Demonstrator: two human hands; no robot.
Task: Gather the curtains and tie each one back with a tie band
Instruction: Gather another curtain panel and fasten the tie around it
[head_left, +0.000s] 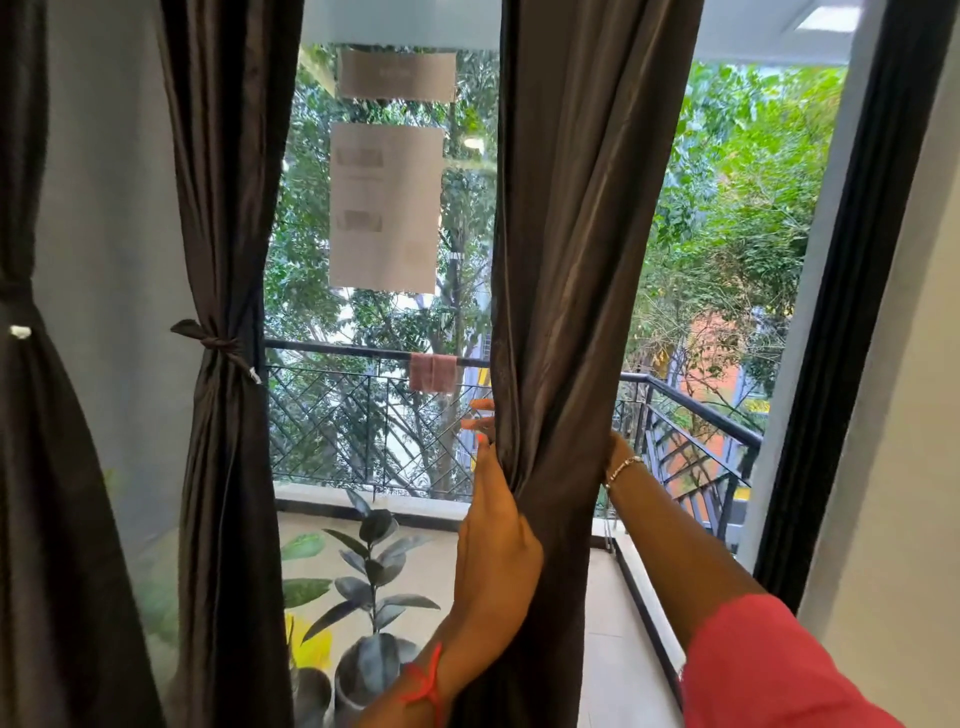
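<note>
The step in hand is the gathering of the third curtain (571, 260), which hangs in the middle right of the frame. The left hand (493, 525) grips its left edge, thumb in front and fingers curled behind the cloth, and the folds are pinched together at this place. The right hand (616, 449) reaches around the right edge of the same curtain. Only the wrist with a bracelet (623, 467) and a little of the hand show, so I cannot tell if it is open or closed.

Two curtains look already done. The second curtain (228, 208), left of the centre, has a tie band (218, 344) knotted around its waist. The first curtain (31, 467), at the far left edge, seems narrowed by a dark band too.

No loose band is seen near the hands. So I judge that the next move calls for bringing the whole width into one bundle, holding it with one hand, and finding a band to wrap around it.

Two papers (387, 208) stick on the glass (467, 208) in the upper centre. Their writing is blurred and cannot be read. No brand or label is visible.
</note>
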